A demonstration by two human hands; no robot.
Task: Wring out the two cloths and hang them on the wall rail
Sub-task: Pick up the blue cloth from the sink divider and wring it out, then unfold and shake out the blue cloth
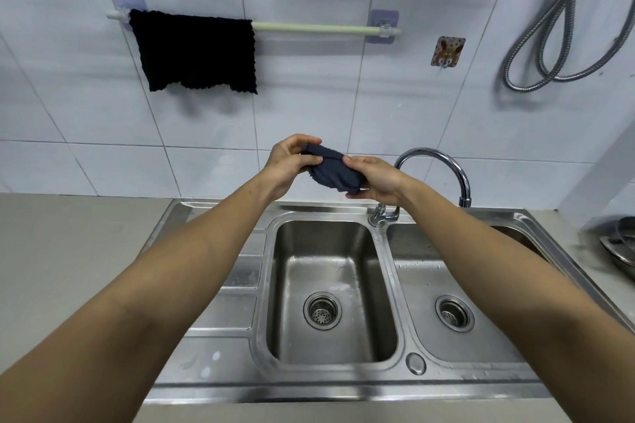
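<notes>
Our hands: left hand (287, 161) and right hand (372, 178) both clamp blue cloth (331, 170) | above sink (220, 288) | black cloth (196, 51) draped over wall rail (309, 27)

left hand (287, 165) bare | right hand (376, 178) bare | forearms unsleeved

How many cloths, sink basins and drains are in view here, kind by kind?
Cloths: 2, the black cloth on the rail and the blue cloth in both hands
Basins: 2
Drains: 2
Total: 6
</notes>
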